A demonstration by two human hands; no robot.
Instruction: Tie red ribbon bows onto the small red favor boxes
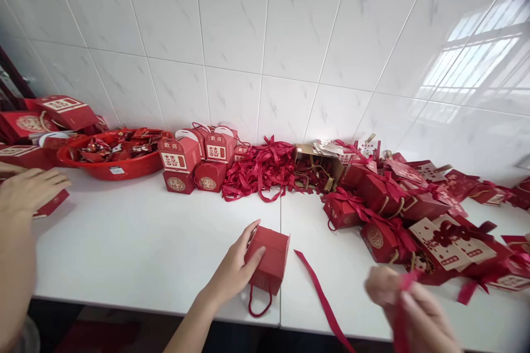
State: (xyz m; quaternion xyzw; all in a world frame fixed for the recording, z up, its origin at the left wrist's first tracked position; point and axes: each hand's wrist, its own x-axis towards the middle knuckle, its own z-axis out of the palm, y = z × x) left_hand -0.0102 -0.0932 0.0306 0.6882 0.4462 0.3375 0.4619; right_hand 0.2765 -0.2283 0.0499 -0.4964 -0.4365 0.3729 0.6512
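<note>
1. Co-worker's hand (31, 190), far left: fingers flat and loosely spread, over a flat red card (53, 204) on the table (144, 242).
2. Stacked red boxes (62, 110), back left corner, against the tiled wall (265, 38).
3. Red basin (118, 170), beside the stack, filled with wrapped sweets (116, 146).
4. Folded boxes (182, 157), a small cluster right of the basin, at the wall.
5. Ribbon heap (259, 168), touching the cluster.
6. Left hand (234, 273), centre front: fingers laid across the top of the box (273, 262), thumb on its far side, clasping it.
   The box stands tilted at the near table edge, and its cord loop (260, 302) hangs over the edge.
7. Loose ribbon (318, 292), just right of the box, running diagonally off the table edge.
8. Carton (317, 168), on its side at the wall.
9. Tied boxes (385, 209), a wide pile spreading to the right edge.
10. Right hand (408, 306), front right, blurred: fingers pressed together, pinching a ribbon (399, 320).
    Cannot tell whether it joins the loose one.
</note>
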